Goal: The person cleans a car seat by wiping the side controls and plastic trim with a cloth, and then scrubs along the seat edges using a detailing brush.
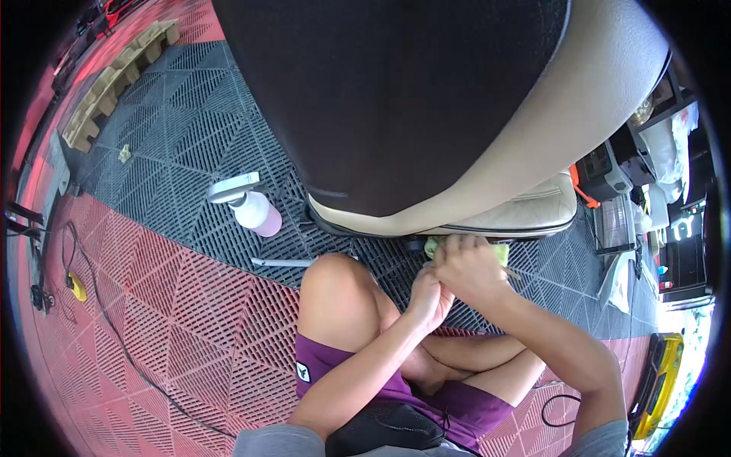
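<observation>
A car seat with a dark back panel [411,99] and beige leather sides [533,202] stands on the floor in front of me. At its lower edge my right hand [470,266] is closed over a light green cloth [500,252], parts of which show at both sides of the fingers. A thin wooden-looking stick [515,273] pokes out beside that hand. My left hand [431,300] is just below, touching or nearly touching the right one. Its fingers are pinched together, and whatever they hold is hidden.
A spray bottle of pink liquid [259,215] stands left of the seat, near a light-coloured bar [282,262]. A cable [126,358] crosses the red floor tiles. Cardboard packing [114,84] lies at upper left; shelves with bins [613,221] are at right.
</observation>
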### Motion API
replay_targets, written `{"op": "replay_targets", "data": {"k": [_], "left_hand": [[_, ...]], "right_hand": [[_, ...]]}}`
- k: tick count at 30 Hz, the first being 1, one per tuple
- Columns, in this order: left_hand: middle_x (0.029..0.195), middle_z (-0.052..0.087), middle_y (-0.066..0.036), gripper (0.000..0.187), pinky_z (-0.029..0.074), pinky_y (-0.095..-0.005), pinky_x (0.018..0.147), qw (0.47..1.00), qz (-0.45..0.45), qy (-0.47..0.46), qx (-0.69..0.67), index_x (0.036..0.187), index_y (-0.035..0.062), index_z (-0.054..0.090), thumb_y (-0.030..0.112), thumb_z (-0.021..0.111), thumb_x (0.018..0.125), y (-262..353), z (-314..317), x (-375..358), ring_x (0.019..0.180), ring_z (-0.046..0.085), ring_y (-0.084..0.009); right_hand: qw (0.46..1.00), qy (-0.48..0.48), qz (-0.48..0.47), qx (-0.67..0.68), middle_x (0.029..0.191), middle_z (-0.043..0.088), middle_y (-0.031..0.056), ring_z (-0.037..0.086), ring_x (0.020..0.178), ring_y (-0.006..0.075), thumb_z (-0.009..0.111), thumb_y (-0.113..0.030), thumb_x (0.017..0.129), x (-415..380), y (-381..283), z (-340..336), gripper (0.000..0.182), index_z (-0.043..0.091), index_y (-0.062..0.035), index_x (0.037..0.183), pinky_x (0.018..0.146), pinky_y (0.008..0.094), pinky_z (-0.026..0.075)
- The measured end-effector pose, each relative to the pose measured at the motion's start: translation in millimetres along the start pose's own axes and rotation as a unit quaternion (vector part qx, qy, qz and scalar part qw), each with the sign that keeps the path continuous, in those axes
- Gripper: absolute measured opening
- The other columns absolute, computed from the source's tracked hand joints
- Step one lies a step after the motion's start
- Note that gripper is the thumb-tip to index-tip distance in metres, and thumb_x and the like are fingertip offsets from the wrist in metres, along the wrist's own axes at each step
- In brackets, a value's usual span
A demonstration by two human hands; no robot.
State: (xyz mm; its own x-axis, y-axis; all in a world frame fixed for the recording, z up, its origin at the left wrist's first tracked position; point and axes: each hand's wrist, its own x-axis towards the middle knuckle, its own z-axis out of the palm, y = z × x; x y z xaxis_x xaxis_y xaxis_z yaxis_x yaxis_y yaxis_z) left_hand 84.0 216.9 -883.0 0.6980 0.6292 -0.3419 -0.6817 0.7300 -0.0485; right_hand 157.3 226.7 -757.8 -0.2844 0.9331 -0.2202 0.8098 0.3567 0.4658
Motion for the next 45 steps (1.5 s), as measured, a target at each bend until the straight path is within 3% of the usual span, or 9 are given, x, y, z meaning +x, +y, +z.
{"op": "replay_targets", "data": {"k": [5, 6, 10, 14, 18, 24, 27, 41, 45], "left_hand": [[0.116, 0.062, -0.009, 0.024, 0.055, -0.0269, 0.089, 0.999, 0.034, 0.034, -0.002, 0.118, -0.0007, 0.054, 0.004, 0.044, 0.097, 2, 5, -5, 0.102, 0.064, -0.014], [0.122, 0.062, -0.008, 0.027, 0.055, -0.0306, 0.093, 0.999, 0.017, -0.036, -0.022, 0.126, 0.0033, 0.052, 0.014, 0.043, 0.103, 1, -9, 1, 0.109, 0.064, -0.0164], [0.115, 0.063, -0.01, 0.021, 0.056, -0.0287, 0.09, 1.0, 0.005, 0.023, 0.006, 0.117, -0.0003, 0.054, 0.011, 0.045, 0.102, 10, 14, -3, 0.099, 0.065, -0.0154], [0.113, 0.063, -0.011, 0.024, 0.056, -0.0284, 0.087, 0.999, 0.018, 0.035, 0.01, 0.12, -0.0019, 0.054, 0.015, 0.046, 0.104, 10, 30, -4, 0.1, 0.064, -0.0151], [0.11, 0.062, -0.008, 0.022, 0.054, -0.0266, 0.084, 0.998, 0.03, 0.045, 0.013, 0.118, 0.0005, 0.054, 0.015, 0.048, 0.102, 12, 17, -3, 0.099, 0.063, -0.0138], [0.107, 0.061, -0.006, 0.019, 0.051, -0.0243, 0.079, 0.967, 0.11, 0.11, 0.2, 0.116, 0.0034, 0.053, 0.014, 0.049, 0.101, 6, 1, -17, 0.096, 0.061, -0.0115], [0.101, 0.061, -0.003, 0.018, 0.047, -0.0221, 0.074, 0.942, 0.078, 0.096, 0.313, 0.114, 0.0067, 0.052, 0.015, 0.052, 0.098, 17, -1, -24, 0.089, 0.059, -0.008], [0.095, 0.066, -0.001, 0.017, 0.045, -0.0238, 0.075, 0.836, -0.03, -0.018, 0.547, 0.105, 0.0057, 0.062, 0.02, 0.061, 0.096, 20, -19, -26, 0.083, 0.062, -0.0097], [0.089, 0.063, -0.001, 0.009, 0.047, -0.0245, 0.073, 0.787, 0.041, -0.02, 0.615, 0.101, 0.0035, 0.062, 0.007, 0.063, 0.093, 21, -14, -27, 0.077, 0.057, -0.0102]], "right_hand": [[0.999, 0.033, -0.021, -0.007, 0.075, 0.064, 0.0105, 0.065, 0.069, 0.0242, 0.063, -0.018, 0.076, 8, -7, 13, 0.017, 0.068, -0.0017, 0.081, 0.059, 0.0347, 0.05], [0.999, -0.029, -0.023, 0.028, 0.086, 0.067, 0.0118, 0.067, 0.072, 0.0259, 0.063, -0.017, 0.078, 9, -4, 9, 0.027, 0.068, 0.0006, 0.097, 0.062, 0.0352, 0.052], [0.999, -0.007, 0.034, -0.001, 0.114, 0.069, 0.0088, 0.071, 0.079, 0.027, 0.064, -0.015, 0.081, -17, 0, -32, 0.053, 0.055, 0.0003, 0.131, 0.065, 0.0322, 0.056], [0.997, -0.023, 0.071, -0.017, 0.102, 0.069, 0.0136, 0.07, 0.074, 0.0227, 0.065, -0.016, 0.079, -17, -1, -29, 0.04, 0.063, 0.0032, 0.114, 0.053, 0.0244, 0.054], [0.996, -0.019, 0.065, -0.065, 0.09, 0.068, 0.018, 0.067, 0.069, 0.0201, 0.065, -0.019, 0.078, 5, -19, -16, 0.028, 0.069, 0.005, 0.092, 0.048, 0.0282, 0.049], [0.964, -0.009, 0.047, -0.26, 0.09, 0.066, 0.0221, 0.06, 0.063, 0.0222, 0.062, -0.025, 0.08, 15, -47, 11, 0.032, 0.07, 0.0038, 0.092, 0.042, 0.0314, 0.037], [0.988, -0.02, 0.036, -0.15, 0.09, 0.066, 0.0224, 0.061, 0.064, 0.0232, 0.063, -0.027, 0.08, 6, -32, 7, 0.031, 0.071, 0.0013, 0.09, 0.042, 0.0312, 0.04], [0.987, -0.04, 0.03, -0.152, 0.09, 0.065, 0.0221, 0.064, 0.063, 0.0201, 0.064, -0.015, 0.077, -24, 1, 0, 0.02, 0.067, 0.0013, 0.088, 0.046, 0.0262, 0.049], [0.987, -0.095, 0.081, -0.1, 0.094, 0.068, 0.0177, 0.067, 0.066, 0.0193, 0.065, -0.013, 0.078, -35, 18, -31, 0.019, 0.069, -0.0007, 0.092, 0.046, 0.0285, 0.05]]}}
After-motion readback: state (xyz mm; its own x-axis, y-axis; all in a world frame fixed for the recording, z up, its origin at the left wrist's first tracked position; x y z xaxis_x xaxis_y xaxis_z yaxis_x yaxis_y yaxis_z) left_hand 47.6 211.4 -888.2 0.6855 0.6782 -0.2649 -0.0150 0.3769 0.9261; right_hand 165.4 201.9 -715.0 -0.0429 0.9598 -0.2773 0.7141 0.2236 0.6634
